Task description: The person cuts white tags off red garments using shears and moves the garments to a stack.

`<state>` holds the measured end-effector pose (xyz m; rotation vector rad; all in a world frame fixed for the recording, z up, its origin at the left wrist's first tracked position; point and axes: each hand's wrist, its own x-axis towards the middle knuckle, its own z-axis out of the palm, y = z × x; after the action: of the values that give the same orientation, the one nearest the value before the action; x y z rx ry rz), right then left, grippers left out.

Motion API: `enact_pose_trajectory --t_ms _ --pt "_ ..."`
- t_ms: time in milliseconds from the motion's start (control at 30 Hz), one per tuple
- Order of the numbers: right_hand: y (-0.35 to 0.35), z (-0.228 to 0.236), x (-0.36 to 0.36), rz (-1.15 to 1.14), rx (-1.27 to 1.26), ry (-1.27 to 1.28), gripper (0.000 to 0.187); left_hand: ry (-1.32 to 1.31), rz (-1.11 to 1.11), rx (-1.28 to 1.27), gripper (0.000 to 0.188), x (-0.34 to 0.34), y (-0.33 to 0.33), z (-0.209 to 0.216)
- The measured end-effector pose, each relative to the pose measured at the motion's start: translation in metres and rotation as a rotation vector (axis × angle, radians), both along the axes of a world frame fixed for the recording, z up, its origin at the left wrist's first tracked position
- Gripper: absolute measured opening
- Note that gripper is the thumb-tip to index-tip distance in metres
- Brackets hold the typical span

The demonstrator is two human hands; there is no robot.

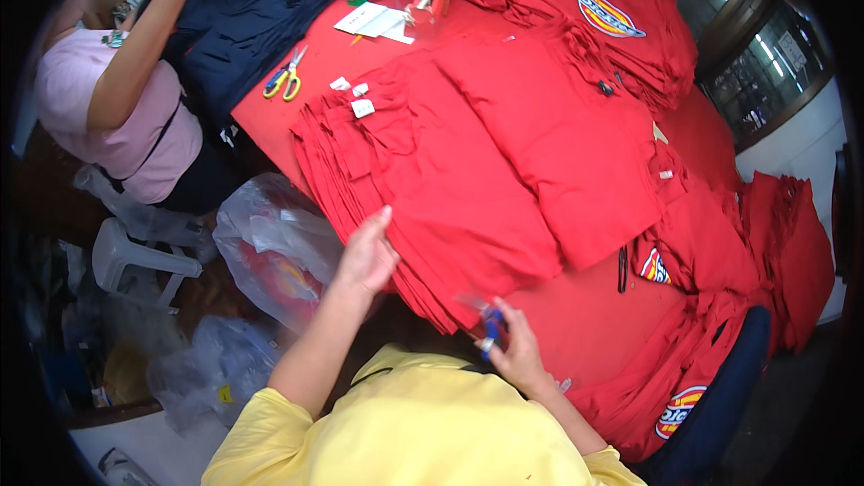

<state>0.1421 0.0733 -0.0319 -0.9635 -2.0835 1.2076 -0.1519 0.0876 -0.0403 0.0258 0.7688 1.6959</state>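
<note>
A stack of folded red garments [468,162] lies on the red-covered table in front of me. My left hand [367,256] is at the near left edge of this stack, fingers stretched out and nothing visible in them. In my right hand [517,355] is a pair of scissors [491,328] with blue handles. The blades look blurred and point toward the near corner of the stack. White labels [363,108] show at the stack's far left end.
Yellow-handled scissors [283,81] and a tape dispenser [427,9] lie farther back. Dark garments [247,36] are beside a person in pink [135,99]. Plastic bags [279,243] and a white stool [139,256] stand left. More red garments [612,27] fill the right side.
</note>
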Motion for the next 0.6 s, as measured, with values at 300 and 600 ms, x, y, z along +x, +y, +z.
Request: enact_pose_trajectory --t_ms 300,600 --pt "0.007 0.041 -0.005 0.161 -0.388 0.062 0.058 -0.091 0.159 -0.054 0.051 0.026 0.025 0.03" --pt "0.052 0.058 0.056 0.401 -0.437 -0.428 0.054 -0.123 0.264 0.231 0.044 -0.138 0.094 -0.016"
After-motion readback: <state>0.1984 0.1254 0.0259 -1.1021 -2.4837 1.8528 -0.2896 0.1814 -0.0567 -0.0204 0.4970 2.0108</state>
